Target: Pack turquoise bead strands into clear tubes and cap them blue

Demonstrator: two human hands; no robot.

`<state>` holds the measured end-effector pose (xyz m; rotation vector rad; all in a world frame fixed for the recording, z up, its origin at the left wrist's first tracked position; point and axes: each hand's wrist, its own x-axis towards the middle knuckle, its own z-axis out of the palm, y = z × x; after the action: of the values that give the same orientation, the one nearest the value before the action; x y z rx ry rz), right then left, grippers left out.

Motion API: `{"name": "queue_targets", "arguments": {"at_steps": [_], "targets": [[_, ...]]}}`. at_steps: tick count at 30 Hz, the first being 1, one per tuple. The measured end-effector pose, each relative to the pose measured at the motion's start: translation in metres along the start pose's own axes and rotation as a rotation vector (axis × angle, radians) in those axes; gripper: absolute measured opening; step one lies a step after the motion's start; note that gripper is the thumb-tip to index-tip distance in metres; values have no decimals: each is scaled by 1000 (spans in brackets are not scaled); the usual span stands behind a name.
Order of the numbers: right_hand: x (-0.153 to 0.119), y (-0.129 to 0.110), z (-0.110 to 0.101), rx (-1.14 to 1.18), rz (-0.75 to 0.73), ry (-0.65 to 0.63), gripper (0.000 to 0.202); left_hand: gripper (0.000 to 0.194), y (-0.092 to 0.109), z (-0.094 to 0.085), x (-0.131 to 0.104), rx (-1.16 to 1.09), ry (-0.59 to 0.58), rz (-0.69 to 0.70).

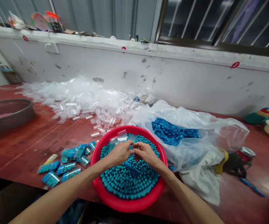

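Observation:
A red basin full of small teal beads stands at the table's front edge. Over it, my left hand and my right hand meet with fingertips pinched together. Whatever they hold between them is too small to make out, perhaps hidden by the fingers. Several clear plastic pieces lie on the beads just behind my left hand. A blue object rests on the beads below my hands. Left of the basin are several filled clear packs with blue ends.
Behind the basin spreads a heap of clear plastic pieces. An open plastic bag holds blue pieces at the right, near a white cloth bag and a lidded jar. A grey bowl stands at the left.

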<state>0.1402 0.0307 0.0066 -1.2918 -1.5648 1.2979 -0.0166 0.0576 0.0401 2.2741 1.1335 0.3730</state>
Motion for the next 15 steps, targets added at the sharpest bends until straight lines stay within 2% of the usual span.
{"name": "queue_targets", "arguments": {"at_steps": [2, 4, 6, 8, 10, 15], "targets": [[-4, -3, -1, -217, -41, 14, 21, 21, -8, 1, -3, -107, -11, -93], [-10, -3, -3, -571, -160, 5, 25, 19, -20, 1, -11, -218, -64, -227], [-18, -1, 0, -928, -300, -122, 27, 19, -29, 2, -20, -300, -163, -343], [-24, 4, 8, -1185, -386, -281, 25, 19, -34, 7, -29, -329, -252, -400], [-28, 9, 17, -1332, -413, -346, 21, 19, -34, 14, -35, -325, -298, -417], [-26, 13, 22, -1462, -334, -267, 20, 15, -32, 31, -36, -291, -330, -461]]}}
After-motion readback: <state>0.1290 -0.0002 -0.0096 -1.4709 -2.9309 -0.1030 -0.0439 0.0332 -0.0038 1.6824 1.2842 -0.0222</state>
